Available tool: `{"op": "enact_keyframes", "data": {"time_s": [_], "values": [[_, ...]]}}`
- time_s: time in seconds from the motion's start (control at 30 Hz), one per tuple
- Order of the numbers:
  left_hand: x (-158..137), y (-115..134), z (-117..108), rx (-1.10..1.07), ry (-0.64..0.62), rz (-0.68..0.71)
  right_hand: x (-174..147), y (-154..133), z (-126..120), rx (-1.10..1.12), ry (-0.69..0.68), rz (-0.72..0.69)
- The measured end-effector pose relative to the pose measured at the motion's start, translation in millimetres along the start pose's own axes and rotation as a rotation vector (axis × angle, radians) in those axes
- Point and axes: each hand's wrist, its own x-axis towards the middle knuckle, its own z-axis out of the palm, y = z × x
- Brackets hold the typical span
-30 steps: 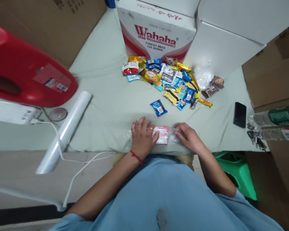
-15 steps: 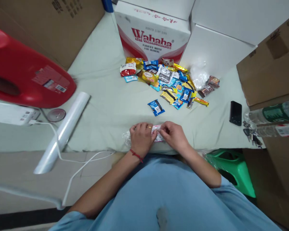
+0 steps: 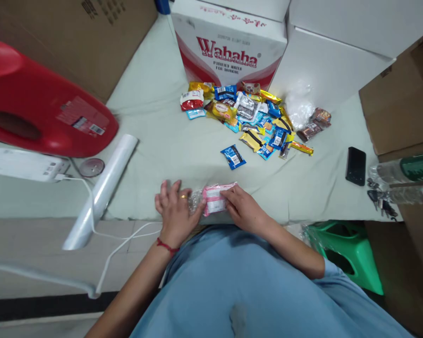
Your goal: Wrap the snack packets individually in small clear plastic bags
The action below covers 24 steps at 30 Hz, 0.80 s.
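A pink-and-white packet (image 3: 215,204) in clear wrapping lies at the table's front edge, between my hands. My right hand (image 3: 245,206) grips its right end, fingertips bent over the top face. To the left, my left hand (image 3: 176,211) has its fingers spread over the cloth, and its thumb reaches to the packet's left edge. Crumpled clear plastic (image 3: 195,199) shows between that thumb and the fingers. A blue snack packet (image 3: 233,157) lies by itself a little beyond my hands. Farther back is a heap of wrapped snacks (image 3: 255,126) in yellow, blue, red and brown.
Behind the heap stands a Wahaha carton (image 3: 229,51). On the left are a red jug (image 3: 56,108), a white power bank (image 3: 24,164) with a cable, and a roll of clear film (image 3: 102,188). A phone (image 3: 356,166), keys (image 3: 382,202) and plastic bottles (image 3: 405,169) lie right.
My left hand has moved left off the packet and spread its fingers. More of the pink packet shows now. The right hand has shifted slightly down and stays on it.
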Motion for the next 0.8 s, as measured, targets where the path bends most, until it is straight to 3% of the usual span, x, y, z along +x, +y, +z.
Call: {"op": "enact_keyframes", "data": {"time_s": [0.13, 0.3, 0.5, 0.57, 0.7, 0.8], "values": [[1.6, -1.5, -15.7, -0.115, -0.084, -0.005, 2.6, -9.8, -6.7, -0.013, -0.063, 0.027], [13.7, 13.4, -32.2, -0.457, -0.23, -0.219, 3.2, -17.6, -9.9, -0.074, -0.097, 0.044], [25.8, 53.3, -22.6, -0.901, -0.335, -0.423, 1.0, -14.0, -8.4, -0.121, -0.079, 0.029], [25.6, 58.4, -19.8, -0.975, -0.318, -0.442, -1.1, -8.4, -9.2, -0.08, -0.067, 0.011], [18.9, 55.2, -20.5, -0.985, -0.318, -0.335, -6.7, 3.7, -13.1, 0.084, -0.072, -0.028], [9.8, 55.9, -18.8, -0.671, -0.31, -0.078, -8.9, 9.1, -14.3, 0.233, -0.067, 0.007]]}}
